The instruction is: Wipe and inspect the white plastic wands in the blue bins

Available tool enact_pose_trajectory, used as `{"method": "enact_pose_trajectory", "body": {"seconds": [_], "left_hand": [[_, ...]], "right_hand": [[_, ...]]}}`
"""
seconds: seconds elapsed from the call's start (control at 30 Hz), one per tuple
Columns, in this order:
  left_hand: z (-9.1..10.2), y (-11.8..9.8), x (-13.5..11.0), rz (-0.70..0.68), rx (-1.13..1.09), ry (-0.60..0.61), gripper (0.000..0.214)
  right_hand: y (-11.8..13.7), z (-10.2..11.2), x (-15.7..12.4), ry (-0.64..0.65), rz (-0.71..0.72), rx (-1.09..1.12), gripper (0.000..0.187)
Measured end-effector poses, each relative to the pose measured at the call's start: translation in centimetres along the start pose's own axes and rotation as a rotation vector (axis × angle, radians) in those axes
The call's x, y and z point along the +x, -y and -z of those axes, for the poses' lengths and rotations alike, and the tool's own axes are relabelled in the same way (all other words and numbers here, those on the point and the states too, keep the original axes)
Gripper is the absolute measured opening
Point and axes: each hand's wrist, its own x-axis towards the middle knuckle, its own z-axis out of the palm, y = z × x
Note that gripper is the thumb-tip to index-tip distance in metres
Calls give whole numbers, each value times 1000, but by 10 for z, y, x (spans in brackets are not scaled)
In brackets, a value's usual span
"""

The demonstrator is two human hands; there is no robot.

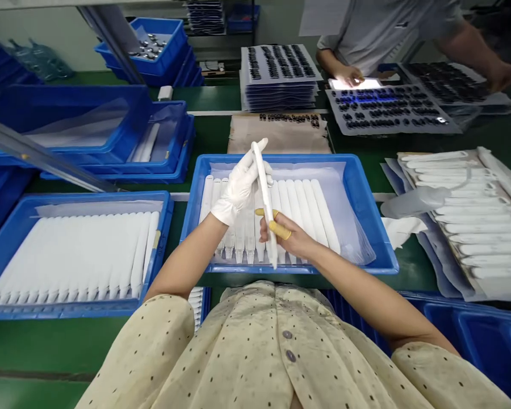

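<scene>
A slim white stylus (264, 190) stands nearly upright above the blue plastic tray (289, 159). My left hand (238, 190), in a white glove, wraps its upper part. My right hand (283, 230), with yellow finger cots on two fingers, grips it lower down. Both hands are over a row of similar white styluses (310, 213) lying side by side on a clear plastic liner in the tray. Their tips point towards me, and my hands hide part of the row.
A second blue tray (80, 255) of white styluses sits to my left, and a white-lined board of them (472, 221) to my right. Stacked blue crates stand at the back left. Ahead, a co-worker's hands (347, 74) work at a light panel among sheets of small dark parts.
</scene>
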Motion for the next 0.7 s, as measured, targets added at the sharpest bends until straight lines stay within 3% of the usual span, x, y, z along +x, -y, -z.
{"method": "enact_pose_trajectory", "body": {"seconds": [0.13, 0.23, 0.37, 0.53, 0.7], "left_hand": [[21, -12, 1, -52, -27, -68, 53], [30, -11, 3, -33, -104, -133, 59], [27, -10, 6, 35, -238, -228, 46], [22, -18, 8, 120, -248, -356, 47], [22, -18, 4, 76, -200, -336, 43]], "right_hand": [[-14, -8, 4, 274, -292, 249, 59], [-17, -2, 5, 365, -301, 258, 59], [-24, 2, 8, 280, -213, 156, 61], [-31, 5, 4, 20, -28, -257, 63], [-27, 6, -2, 183, 3, -340, 76]]}}
